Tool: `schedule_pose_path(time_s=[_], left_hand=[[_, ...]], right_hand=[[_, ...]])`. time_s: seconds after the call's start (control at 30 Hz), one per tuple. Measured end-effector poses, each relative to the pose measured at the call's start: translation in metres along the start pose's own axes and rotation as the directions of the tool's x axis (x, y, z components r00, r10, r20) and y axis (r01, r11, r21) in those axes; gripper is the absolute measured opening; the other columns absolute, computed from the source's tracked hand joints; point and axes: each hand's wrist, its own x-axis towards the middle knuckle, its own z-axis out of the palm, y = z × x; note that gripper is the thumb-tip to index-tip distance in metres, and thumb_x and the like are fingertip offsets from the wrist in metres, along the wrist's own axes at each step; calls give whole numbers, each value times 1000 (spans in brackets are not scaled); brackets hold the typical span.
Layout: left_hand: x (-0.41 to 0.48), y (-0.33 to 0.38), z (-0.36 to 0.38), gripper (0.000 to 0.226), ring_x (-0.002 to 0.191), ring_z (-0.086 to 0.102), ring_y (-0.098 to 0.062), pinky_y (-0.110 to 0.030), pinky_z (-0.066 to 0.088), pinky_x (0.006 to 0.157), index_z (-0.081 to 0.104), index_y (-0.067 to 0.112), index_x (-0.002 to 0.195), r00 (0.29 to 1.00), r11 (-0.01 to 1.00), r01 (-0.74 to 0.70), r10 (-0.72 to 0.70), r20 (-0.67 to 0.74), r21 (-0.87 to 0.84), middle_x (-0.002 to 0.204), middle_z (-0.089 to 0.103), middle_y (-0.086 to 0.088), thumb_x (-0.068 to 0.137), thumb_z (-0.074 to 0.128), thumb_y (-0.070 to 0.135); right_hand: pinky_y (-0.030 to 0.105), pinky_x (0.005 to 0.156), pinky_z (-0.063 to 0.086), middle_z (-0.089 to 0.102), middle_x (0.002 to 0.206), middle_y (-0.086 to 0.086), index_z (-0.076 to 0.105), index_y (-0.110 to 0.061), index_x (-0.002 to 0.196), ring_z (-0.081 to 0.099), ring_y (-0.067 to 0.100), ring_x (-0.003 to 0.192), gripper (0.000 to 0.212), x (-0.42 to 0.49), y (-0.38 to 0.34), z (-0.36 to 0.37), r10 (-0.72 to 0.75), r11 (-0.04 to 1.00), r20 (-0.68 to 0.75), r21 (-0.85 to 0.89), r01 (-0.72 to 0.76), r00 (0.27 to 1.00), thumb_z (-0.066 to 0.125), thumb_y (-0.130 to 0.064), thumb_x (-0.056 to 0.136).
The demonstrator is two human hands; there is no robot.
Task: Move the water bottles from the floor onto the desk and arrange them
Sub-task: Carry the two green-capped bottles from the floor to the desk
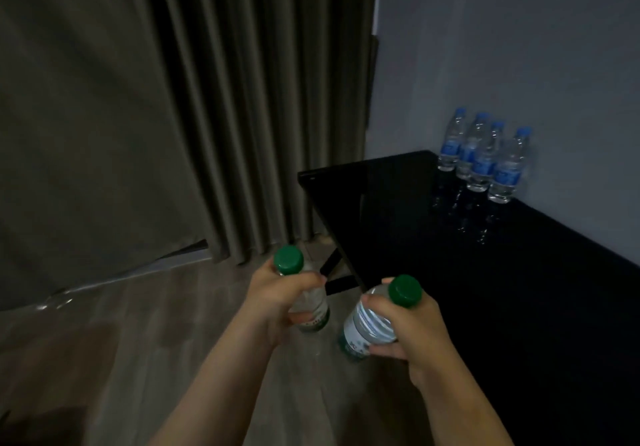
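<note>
My left hand grips a clear water bottle with a green cap, held upright above the wooden floor just left of the desk's near corner. My right hand grips a second green-capped bottle, tilted a little to the right at the desk's front edge. The desk is glossy black and runs along the right wall. Several blue-capped, blue-labelled water bottles stand in a tight diagonal row at its far end against the wall. Both held bottles are partly hidden by my fingers.
Dark pleated curtains hang to the floor on the left and behind the desk. The desk's black legs show under its near corner. A grey wall backs the desk. Wooden floor spreads to the lower left.
</note>
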Motion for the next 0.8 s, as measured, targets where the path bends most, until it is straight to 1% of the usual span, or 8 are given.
schedule_pose_path(time_s=[0.2, 0.3, 0.4, 0.47, 0.57, 0.7, 0.77, 0.8], left_hand=[[79, 13, 85, 31, 74, 59, -21, -39, 53, 67, 57, 20, 89, 990, 993, 36, -51, 128, 112, 81, 58, -6, 74, 71, -3], [108, 17, 127, 33, 72, 56, -17, -43, 54, 76, 56, 18, 98, 973, 985, 70, -103, 208, 157, 81, 57, -4, 76, 71, -1], [133, 16, 164, 35, 76, 55, -16, -44, 54, 83, 55, 19, 103, 944, 969, 96, -162, 286, 229, 84, 55, -1, 78, 70, 1], [149, 15, 187, 39, 89, 56, -20, -44, 54, 86, 54, 21, 108, 917, 951, 111, -210, 340, 287, 90, 55, -1, 78, 71, 2], [177, 17, 215, 43, 98, 58, -24, -44, 56, 80, 55, 22, 110, 866, 913, 93, -271, 420, 396, 98, 58, -3, 75, 74, 5], [216, 40, 248, 15, 81, 59, -16, -30, 53, 57, 61, 16, 85, 786, 912, -82, -189, 589, 402, 87, 61, -4, 81, 64, 3], [233, 46, 262, 18, 78, 55, -11, -28, 49, 63, 58, 21, 81, 713, 892, -277, -58, 699, 357, 89, 58, 0, 83, 63, 3], [239, 45, 266, 25, 87, 53, -10, -29, 48, 70, 58, 25, 93, 644, 864, -373, -21, 764, 339, 102, 55, 3, 80, 68, 7]], right_hand=[[37, 66, 53, 61, 78, 5, 56, -22, 80, 60, 18, 70, 24, 79, -40, -40, -76, 997, -143, 18, 79, 987, 72, -4, 77], [45, 78, 54, 61, 80, 4, 55, -26, 78, 59, 17, 73, 29, 111, -52, -64, -97, 995, -235, -23, 94, 967, 74, -5, 76], [50, 87, 54, 58, 81, -2, 54, -28, 78, 56, 13, 75, 30, 136, -59, -87, -68, 997, -330, -54, 53, 942, 76, -9, 74], [53, 87, 53, 59, 86, -1, 55, -27, 80, 57, 16, 79, 27, 147, -64, -103, -18, 999, -376, -42, 2, 926, 76, -13, 74], [53, 82, 55, 57, 84, 1, 55, -24, 80, 56, 16, 75, 22, 162, -71, -118, 31, 999, -430, -15, -41, 903, 75, -14, 77], [55, 77, 56, 61, 84, 3, 58, -19, 86, 60, 18, 77, 20, 184, -75, -117, 4, 997, -545, -66, -48, 838, 74, -20, 74], [50, 75, 59, 64, 93, 2, 59, -24, 93, 63, 19, 84, 26, 194, -75, -111, -5, 995, -586, -80, -51, 810, 74, -29, 72], [47, 74, 59, 65, 95, 0, 58, -27, 94, 63, 19, 86, 27, 199, -75, -108, -7, 995, -608, -87, -58, 794, 73, -32, 71]])
